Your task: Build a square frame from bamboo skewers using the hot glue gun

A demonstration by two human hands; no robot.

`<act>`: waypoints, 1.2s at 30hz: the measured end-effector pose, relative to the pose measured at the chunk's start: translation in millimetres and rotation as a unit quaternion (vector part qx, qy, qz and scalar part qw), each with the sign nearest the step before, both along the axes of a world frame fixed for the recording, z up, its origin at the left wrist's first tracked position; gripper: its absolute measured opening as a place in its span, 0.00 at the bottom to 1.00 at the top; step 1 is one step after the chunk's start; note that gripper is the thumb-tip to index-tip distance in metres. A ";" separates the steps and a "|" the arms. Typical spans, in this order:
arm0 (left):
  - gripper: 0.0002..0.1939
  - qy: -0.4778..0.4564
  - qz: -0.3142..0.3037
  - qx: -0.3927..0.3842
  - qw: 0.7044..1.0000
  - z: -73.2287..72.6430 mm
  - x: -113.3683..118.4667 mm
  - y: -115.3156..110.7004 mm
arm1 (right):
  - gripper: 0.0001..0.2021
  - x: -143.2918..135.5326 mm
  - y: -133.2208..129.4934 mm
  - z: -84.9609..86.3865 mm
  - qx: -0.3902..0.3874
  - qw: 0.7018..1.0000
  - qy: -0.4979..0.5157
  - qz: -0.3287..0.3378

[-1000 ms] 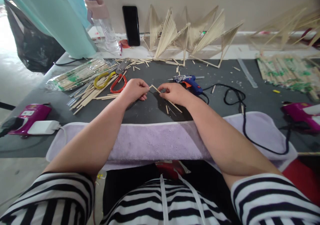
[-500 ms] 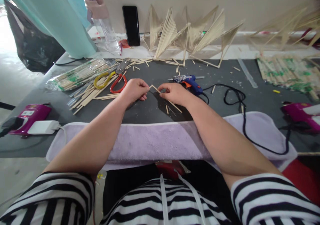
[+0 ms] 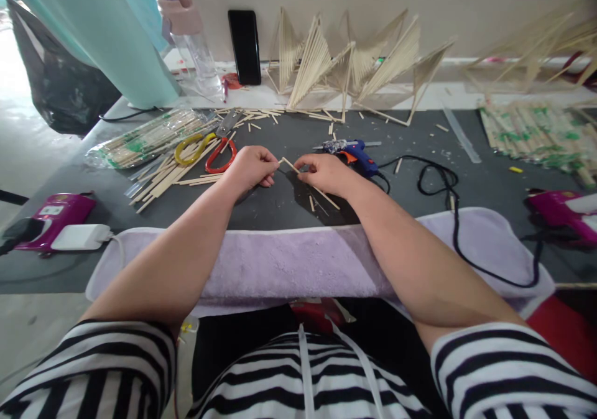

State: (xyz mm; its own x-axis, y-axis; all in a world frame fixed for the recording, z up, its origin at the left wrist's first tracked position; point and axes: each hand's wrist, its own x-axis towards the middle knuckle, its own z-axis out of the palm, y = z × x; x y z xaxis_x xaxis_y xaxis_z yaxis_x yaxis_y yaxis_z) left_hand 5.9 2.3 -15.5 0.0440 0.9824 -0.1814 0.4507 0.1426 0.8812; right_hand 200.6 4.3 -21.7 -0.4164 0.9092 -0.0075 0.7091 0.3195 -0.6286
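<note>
Over the dark grey tabletop, my right hand [image 3: 326, 173] pinches a thin wooden stick [image 3: 329, 199] that slants down to the right below the fingers. My left hand [image 3: 254, 169] has thumb and forefinger closed on a second wooden stick, most of it hidden by the fingers. The sticks' upper ends meet at a corner between my hands. Just beyond my right hand lies a blue glue gun [image 3: 357, 156] with an orange trigger. Beside my left hand are scissors [image 3: 219, 155] with one yellow and one red handle, resting on loose sticks [image 3: 161, 186].
Fan-shaped stick structures [image 3: 310, 64] stand along the wall near a black phone [image 3: 245, 47]. Bagged sticks [image 3: 536, 136] lie right, more [image 3: 149, 138] left. A lilac towel [image 3: 289, 260] covers the front edge. A black cord [image 3: 438, 186] loops right; magenta power strips [image 3: 60, 211] flank both sides.
</note>
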 end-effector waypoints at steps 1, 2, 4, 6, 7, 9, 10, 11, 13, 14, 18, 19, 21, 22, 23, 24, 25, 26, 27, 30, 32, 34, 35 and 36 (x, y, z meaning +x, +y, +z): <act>0.04 -0.001 0.000 0.000 1.000 -0.2 -0.1 0.2 | 0.13 0.1 0.3 -0.4 0.000 1.000 0.001 0.000; 0.04 -0.001 -0.001 0.001 1.000 -0.4 -0.2 0.4 | 0.13 0.1 0.5 -0.6 0.000 1.000 0.001 0.001; 0.03 -0.003 -0.001 0.002 1.000 -0.5 -0.3 0.4 | 0.13 0.0 0.7 -0.7 -0.001 1.000 0.000 -0.002; 0.03 -0.003 -0.002 0.003 1.000 -0.1 -0.1 -0.1 | 0.13 -0.1 0.4 0.0 -0.004 1.000 0.000 -0.003; 0.03 -0.003 -0.002 0.003 1.000 0.2 0.0 -0.4 | 0.13 -0.2 0.2 0.5 -0.006 1.000 0.000 -0.003; 0.04 -0.004 -0.002 0.003 1.000 0.6 0.2 -0.9 | 0.13 -0.2 -0.3 1.4 -0.006 1.000 0.000 -0.001; 0.04 -0.004 -0.002 0.003 1.000 0.6 0.2 -0.9 | 0.13 -0.2 -0.5 1.6 -0.006 1.000 -0.002 0.000; 0.04 -0.005 -0.002 0.004 1.000 0.4 0.2 -0.8 | 0.13 -0.1 -0.6 1.8 -0.005 1.000 -0.003 0.000; 0.04 -0.006 -0.003 0.005 1.000 -0.5 -0.2 -0.1 | 0.13 0.2 -0.5 1.6 -0.002 1.000 -0.005 0.001; 0.03 -0.006 -0.003 0.005 1.000 -1.1 -0.4 0.3 | 0.13 0.3 -0.4 1.5 -0.001 1.000 -0.006 0.002; 0.04 -0.005 -0.002 0.005 1.000 -2.7 -0.9 1.4 | 0.13 0.2 -0.4 2.0 -0.002 1.000 -0.009 0.002; 0.04 -0.005 -0.004 0.006 1.000 -2.7 -0.9 1.4 | 0.13 -0.1 -0.5 2.4 -0.003 1.000 -0.012 0.001; 0.04 -0.004 -0.008 0.007 1.000 -2.3 -0.8 1.2 | 0.13 -0.6 -0.7 3.2 -0.004 1.000 -0.017 -0.001; 0.03 -0.004 -0.009 0.007 1.000 -2.0 -0.7 1.0 | 0.13 -0.9 -0.9 3.5 -0.005 1.000 -0.018 -0.001; 0.03 -0.004 -0.009 0.006 1.000 -1.6 -0.5 0.9 | 0.13 -1.1 -1.0 3.8 -0.006 1.000 -0.017 -0.001; 0.03 -0.005 -0.008 0.006 1.000 -1.4 -0.4 0.7 | 0.13 -1.2 -1.1 3.9 -0.007 1.000 -0.015 -0.001; 0.03 -0.006 -0.007 0.005 1.000 -1.2 -0.3 0.6 | 0.13 -1.2 -1.2 3.9 -0.008 1.000 -0.012 0.000; 0.03 -0.006 -0.006 0.005 1.000 -1.1 -0.2 0.6 | 0.13 -1.2 -1.3 3.9 -0.008 1.000 -0.009 0.000; 0.03 -0.007 -0.006 0.006 1.000 -1.1 -0.1 0.6 | 0.13 -1.1 -1.3 3.8 -0.009 1.000 -0.007 0.000; 0.04 -0.009 -0.007 0.007 1.000 -1.3 0.0 0.7 | 0.13 -0.7 -1.3 3.4 -0.010 1.000 -0.004 -0.002; 0.04 -0.010 -0.007 0.007 1.000 -1.2 0.1 0.6 | 0.13 -0.6 -1.0 3.1 -0.010 1.000 -0.004 -0.001; 0.04 -0.009 -0.006 0.006 1.000 -0.9 0.2 0.5 | 0.12 -0.6 -0.6 2.5 -0.006 1.000 -0.002 0.001; 0.04 -0.008 -0.004 0.005 1.000 -0.8 0.3 0.5 | 0.12 -0.6 -0.3 2.2 -0.005 1.000 -0.002 0.001; 0.04 -0.007 -0.004 0.003 1.000 -0.7 0.4 0.4 | 0.12 -0.7 -0.1 1.8 -0.004 1.000 -0.002 0.001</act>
